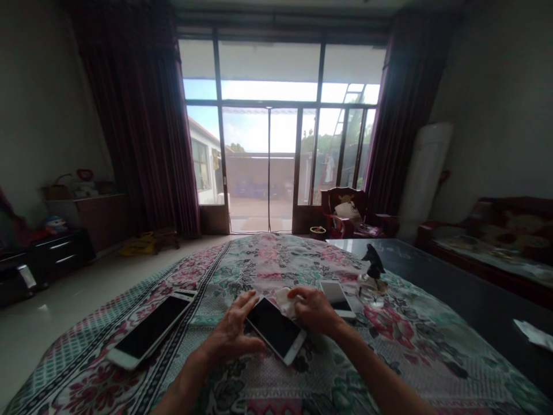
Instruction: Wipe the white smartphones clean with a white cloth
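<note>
A white-framed smartphone [276, 328] with a dark screen lies at a slant on the flowered tablecloth [268, 392]. Beside its left edge is my left hand [237, 327], fingers stretched out and thumb apart, steadying or resting against the phone's side. My right hand [313, 308] is closed on a crumpled white tissue [286, 302], pressed at the phone's upper right edge. Behind that hand lies another white phone [339, 300], partly covered by it. Further left rests a larger white phone [151, 331], its screen dark.
A clear glass spray bottle [372, 282] with a black trigger top stands at the right. Past it runs a dark glossy tabletop [415, 262] with a white paper [533, 334] on it. Beyond are a wooden armchair [343, 207], dark curtains [142, 132] and glass doors.
</note>
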Demonstrator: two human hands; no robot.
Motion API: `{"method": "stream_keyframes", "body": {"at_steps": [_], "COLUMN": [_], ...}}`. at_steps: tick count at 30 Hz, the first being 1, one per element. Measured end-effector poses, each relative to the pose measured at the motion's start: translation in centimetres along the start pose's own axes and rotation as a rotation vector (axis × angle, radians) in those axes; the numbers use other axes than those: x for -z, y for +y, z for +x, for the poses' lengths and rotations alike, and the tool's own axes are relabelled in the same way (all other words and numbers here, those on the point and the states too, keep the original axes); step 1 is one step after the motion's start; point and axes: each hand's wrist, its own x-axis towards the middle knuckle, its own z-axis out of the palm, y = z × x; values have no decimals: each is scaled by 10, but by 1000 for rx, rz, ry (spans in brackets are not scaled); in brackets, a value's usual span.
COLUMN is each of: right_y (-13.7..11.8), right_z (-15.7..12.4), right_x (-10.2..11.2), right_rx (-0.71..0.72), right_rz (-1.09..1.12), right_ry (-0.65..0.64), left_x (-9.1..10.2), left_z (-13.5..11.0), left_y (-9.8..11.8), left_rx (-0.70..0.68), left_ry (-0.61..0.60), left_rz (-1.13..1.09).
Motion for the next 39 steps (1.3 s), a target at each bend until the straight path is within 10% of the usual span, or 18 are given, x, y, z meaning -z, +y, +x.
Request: {"method": "stream_keyframes", "body": {"at_steps": [7,28,39], "right_y": [1,-29,-11], "right_z": [-2,-15,-12], "right_x": [-4,-44,-38], "right_rx": [70,237,181], "right_rz": [-21,-288,-290], "right_ry": [54,-37,12], "left_x": [2,-4,18], "left_z": [27,21,18], "left_y": [5,16,-13], "left_rx": [-5,25,5], "left_ry": [-284,31,-97], "left_rz": [84,211,125]}}
